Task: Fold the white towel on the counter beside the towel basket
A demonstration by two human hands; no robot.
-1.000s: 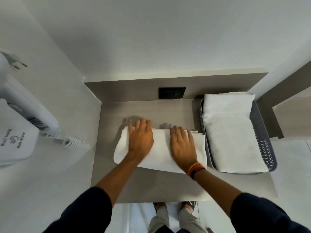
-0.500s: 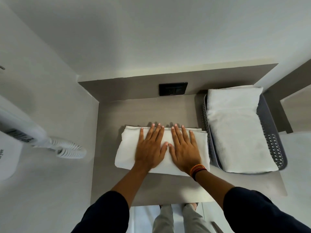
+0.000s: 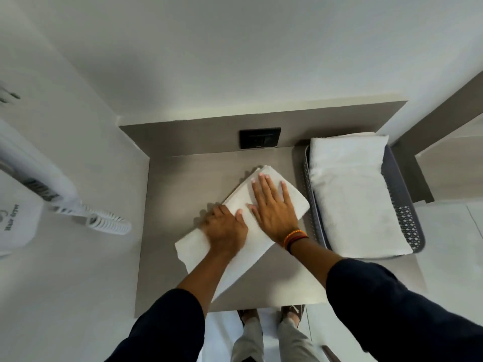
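Observation:
A folded white towel lies slantwise on the grey counter, its far end near the basket and its near end toward the counter's front left. My left hand curls over the towel's left edge and grips it at mid-length. My right hand lies flat with fingers spread on the towel's far half, pressing it down. The grey towel basket stands just to the right, holding other folded white towels.
A black wall socket sits on the back panel behind the towel. A white wall hair dryer with a coiled cord hangs on the left wall. The counter's front edge is near my legs.
The towel has turned from lying crosswise to lying diagonally. My left hand went from flat on top to gripping the left edge; my right hand stayed flat and shifted toward the far end.

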